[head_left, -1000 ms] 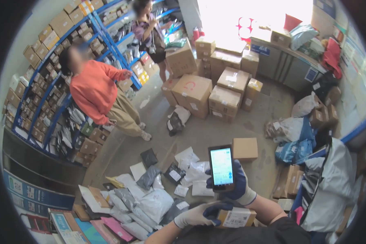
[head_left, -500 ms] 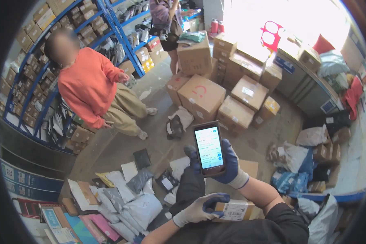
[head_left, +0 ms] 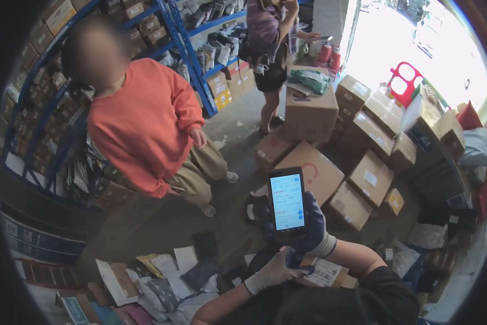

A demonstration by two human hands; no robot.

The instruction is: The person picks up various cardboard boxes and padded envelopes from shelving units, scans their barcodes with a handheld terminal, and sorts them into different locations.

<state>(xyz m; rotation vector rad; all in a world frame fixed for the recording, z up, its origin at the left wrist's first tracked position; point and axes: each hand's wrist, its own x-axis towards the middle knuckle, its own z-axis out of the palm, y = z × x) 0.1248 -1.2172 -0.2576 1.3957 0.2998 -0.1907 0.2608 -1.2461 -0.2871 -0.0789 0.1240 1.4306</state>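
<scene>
My right hand [head_left: 314,233], in a blue-and-white work glove, is wrapped round a smartphone [head_left: 288,203]. The phone's lit screen faces me and shows lines of text. Lower down, my left hand [head_left: 276,271], gloved in grey-white and blue, grips the left end of a small cardboard box [head_left: 326,272]. A white barcode label is on the box's upper face. The left fingers are just under the right hand, and part of the box is hidden by them and my right forearm.
A person in an orange sweatshirt [head_left: 146,119] stands at front left. Another person [head_left: 273,43] stands beyond, near blue shelving [head_left: 192,59]. Stacked cartons [head_left: 371,179] fill the middle right. Mailing bags [head_left: 173,287] lie on the floor at lower left.
My view has tilted up and shifted left. My left hand and the box have moved closer beneath the phone. The person in orange appears nearer and larger, and one arm hangs lower.
</scene>
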